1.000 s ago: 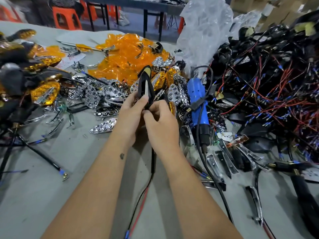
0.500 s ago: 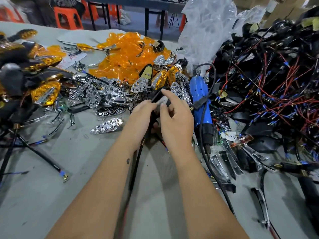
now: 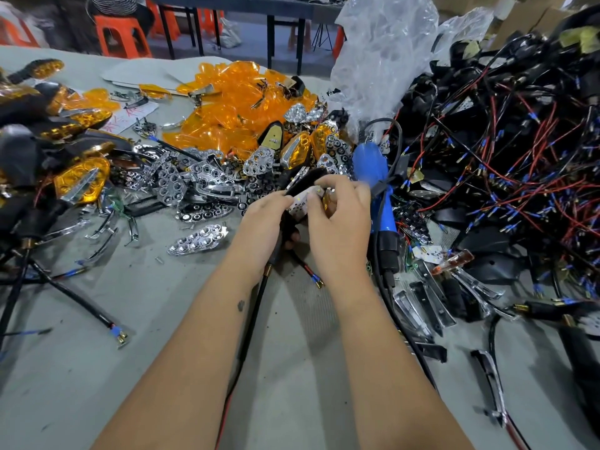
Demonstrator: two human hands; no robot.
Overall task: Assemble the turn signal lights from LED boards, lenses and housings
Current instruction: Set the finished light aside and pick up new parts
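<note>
right hand [image 3: 337, 219] now pinches white LED board [image 3: 300, 204] – was above | left hand [image 3: 264, 222] still grips black housing [image 3: 303, 180]

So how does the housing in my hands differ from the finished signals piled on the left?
The black housing is open, its white LED board bare; the finished signals wear amber lenses. The housing is gripped by left hand and right hand; the finished signals lie piled. Both have black bodies.

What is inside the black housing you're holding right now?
A white LED board sits in the open face of the black housing, pressed by the right hand while the left hand grips the housing. Anything beneath the board is covered.
</note>
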